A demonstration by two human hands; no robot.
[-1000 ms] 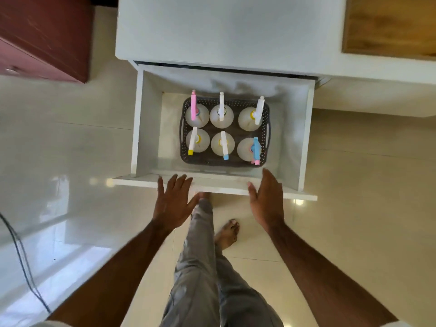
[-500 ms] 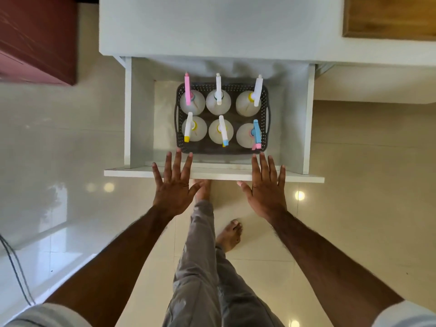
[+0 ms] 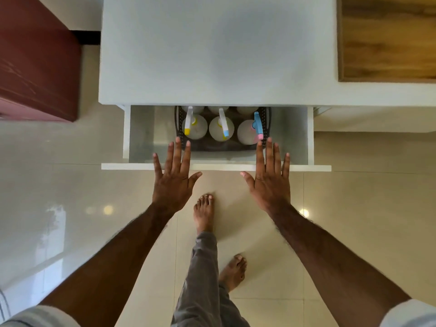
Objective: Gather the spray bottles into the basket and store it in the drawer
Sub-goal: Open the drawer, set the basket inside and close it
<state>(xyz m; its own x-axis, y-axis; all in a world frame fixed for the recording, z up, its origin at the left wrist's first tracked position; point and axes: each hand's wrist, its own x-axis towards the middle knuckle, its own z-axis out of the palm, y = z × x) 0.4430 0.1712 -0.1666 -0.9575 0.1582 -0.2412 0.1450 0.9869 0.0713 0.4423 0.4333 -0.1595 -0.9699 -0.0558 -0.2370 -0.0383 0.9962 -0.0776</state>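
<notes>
The white drawer is partly slid under the white cabinet top. Inside stands a dark perforated basket with spray bottles; only the front row shows: one with a yellow-tipped nozzle, one with a blue tip, one with a blue and pink head. The back row is hidden under the cabinet top. My left hand and my right hand lie flat, fingers straight and spread, against the drawer's front panel.
A dark red cabinet stands at the left, and a wooden surface at the upper right. Glossy beige floor tiles surround the cabinet. My bare feet stand just in front of the drawer.
The drawer has slid back under the cabinet top, hiding the back row of bottles. Both hands moved forward with the front panel, fingers spread flat.
</notes>
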